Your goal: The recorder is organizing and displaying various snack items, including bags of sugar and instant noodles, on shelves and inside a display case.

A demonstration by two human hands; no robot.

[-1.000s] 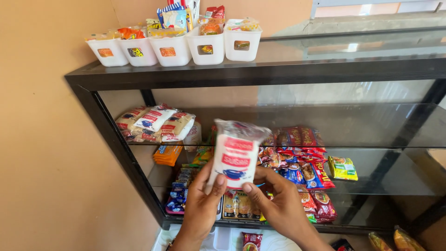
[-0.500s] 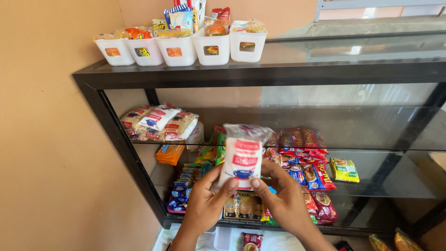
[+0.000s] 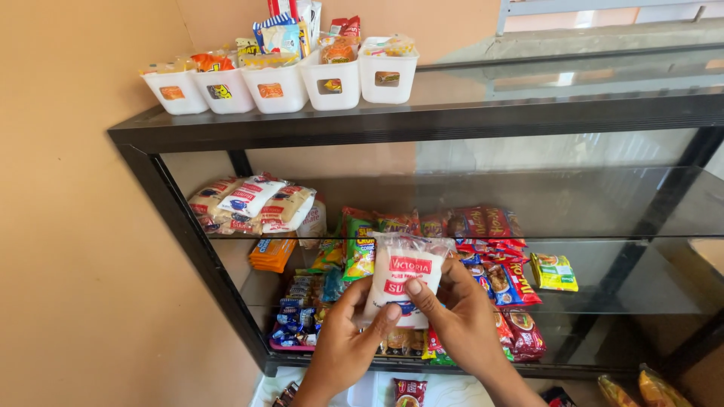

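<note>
Both hands, left (image 3: 343,347) and right (image 3: 460,320), pinch a white sugar bag (image 3: 403,283) before the glass shelf (image 3: 603,226); their fingers hide the bag's lower edge.

A glossy clear plastic bag (image 3: 403,283), a glass shelf (image 3: 603,203) in a black metal frame (image 3: 188,226), matt white plastic tubs (image 3: 332,79).

The single head camera looks forward and slightly down from close range at a glass shelf unit (image 3: 422,128), hands low in the frame.
</note>
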